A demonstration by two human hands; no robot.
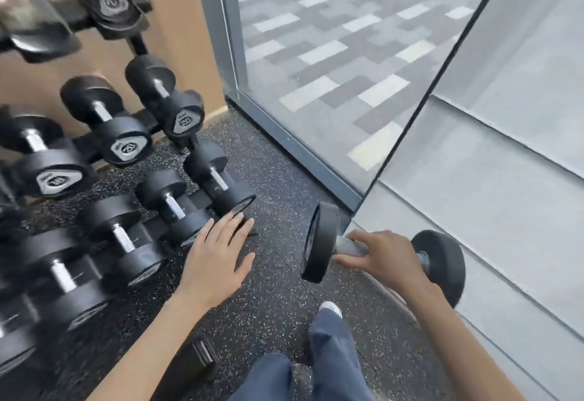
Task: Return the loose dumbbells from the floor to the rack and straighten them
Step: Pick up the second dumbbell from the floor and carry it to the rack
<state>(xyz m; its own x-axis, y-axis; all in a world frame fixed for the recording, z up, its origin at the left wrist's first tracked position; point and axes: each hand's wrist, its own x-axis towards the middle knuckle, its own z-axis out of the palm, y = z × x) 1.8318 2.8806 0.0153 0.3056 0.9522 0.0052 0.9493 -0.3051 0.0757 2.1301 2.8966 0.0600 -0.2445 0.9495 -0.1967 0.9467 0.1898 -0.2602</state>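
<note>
Right hand: closed over the steel handle of a black dumbbell, fingers wrapped round the bar, weight lifted clear of the speckled rubber floor, near the corner where glass wall meets grey wall panel.

Left hand: open, fingers spread flat, fingertips at the face of the end dumbbell on the bottom tier; holding nothing.

Dumbbell rack: black, against a wood-toned wall, left of view. Tiers filled with round-headed black dumbbells, chrome handles, angled outward. Middle-tier pair marked 20. Upper tier blurred.

Lower edge: blue trouser legs, one white shoe tip.
</note>
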